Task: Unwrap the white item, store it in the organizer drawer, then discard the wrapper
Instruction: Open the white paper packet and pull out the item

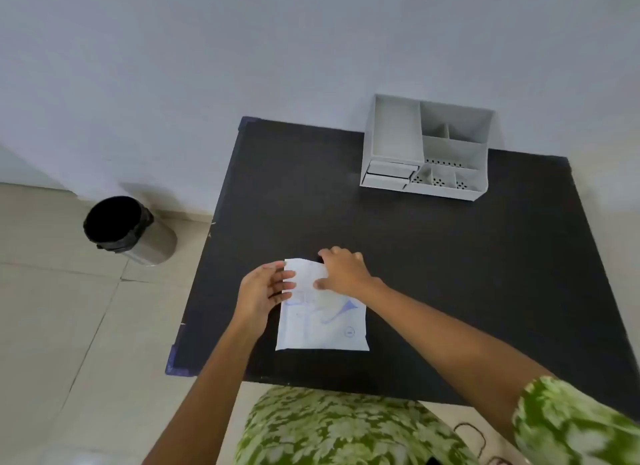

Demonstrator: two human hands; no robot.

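A flat white packet with blue print point(323, 322) lies on the black table point(450, 274) near its front edge. Its far end is lifted into a pale flap between my hands. My left hand point(265, 288) pinches the flap's left edge with its fingertips. My right hand point(344, 269) rests on the flap's right side, thumb and fingers closed on it. I cannot tell wrapper from contents under the hands. A grey desk organizer point(429, 149) stands at the table's far edge, with two small drawers point(389, 174) at its lower left, the upper one slightly out.
A steel bin with a black liner point(126, 229) stands on the tiled floor left of the table, by the wall. The organizer has several open compartments on top. My green patterned clothing point(339, 426) is at the table's front edge.
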